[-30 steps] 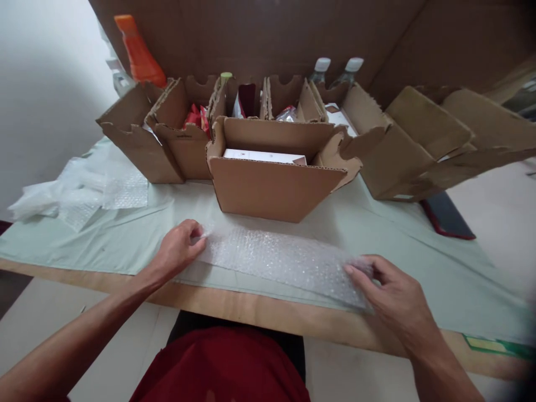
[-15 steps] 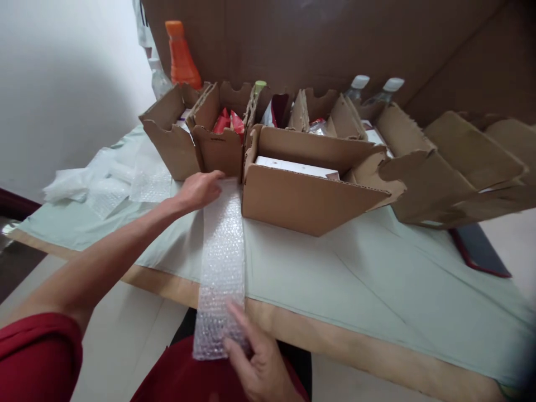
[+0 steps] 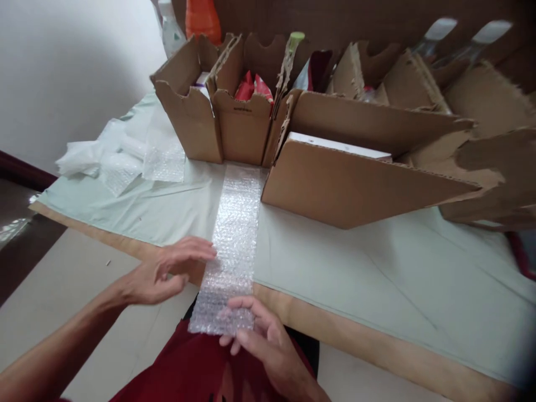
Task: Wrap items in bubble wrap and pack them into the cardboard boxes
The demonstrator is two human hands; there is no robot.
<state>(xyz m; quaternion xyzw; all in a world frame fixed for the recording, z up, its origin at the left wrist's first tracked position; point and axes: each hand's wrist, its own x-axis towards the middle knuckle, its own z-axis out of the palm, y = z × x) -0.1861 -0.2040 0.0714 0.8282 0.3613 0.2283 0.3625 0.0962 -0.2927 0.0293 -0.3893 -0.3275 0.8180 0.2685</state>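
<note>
Two bare hands work at the near end of a long, narrow strip of clear bubble wrap. On the left, the person's left hand is spread wide with nothing in its grasp, fingertips close to the strip's left edge; whether they touch it cannot be told. The right hand, loosely curved, is at the strip's near right corner, some fingers reaching beneath the plastic; whether thumb and fingers pinch it is unclear.

The strip lies flat, pointing away from the person, on a pale green cloth covering the counter. Its near end juts past the counter's edge, above a dark red shirt. Its far end lies near the foot of a cardboard bin containing red packets.

Just right of the strip stands a larger open cardboard box with a flat white box inside. Off to the left, more bubble wrap pieces lie in a loose heap. An orange bottle stands behind the bins.
</note>
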